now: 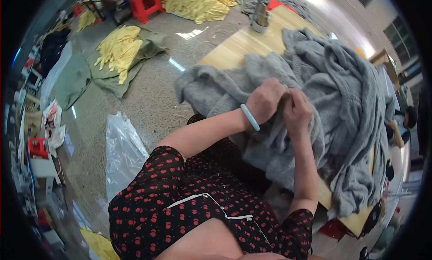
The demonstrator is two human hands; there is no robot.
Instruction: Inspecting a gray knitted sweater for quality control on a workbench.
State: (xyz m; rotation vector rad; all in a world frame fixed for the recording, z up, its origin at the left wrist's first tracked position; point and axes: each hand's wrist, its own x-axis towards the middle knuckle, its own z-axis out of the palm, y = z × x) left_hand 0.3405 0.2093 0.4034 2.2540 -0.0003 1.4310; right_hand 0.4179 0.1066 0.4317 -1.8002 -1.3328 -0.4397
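Note:
A large heap of soft grey fleece cloth (pixel 348 89) lies over a pale wooden table and hangs off its near edge onto my lap. My left hand (pixel 266 100), with a pale bangle at its wrist, is closed in a pinch on the fleece. Close beside it, my right hand (pixel 298 109) also pinches the fleece, its thumb and forefinger pressed together. The two hands nearly meet over a small fold between them. Whether a small item sits between the fingertips I cannot make out.
The wooden tabletop (pixel 229 48) bears a small container (pixel 260 25) with tools at its far end. On the floor to the left are yellow cloth (pixel 119 48) on a green sheet, and a clear plastic bag (pixel 123 147). A red stool (pixel 146 6) stands farther off. Someone sits at far right.

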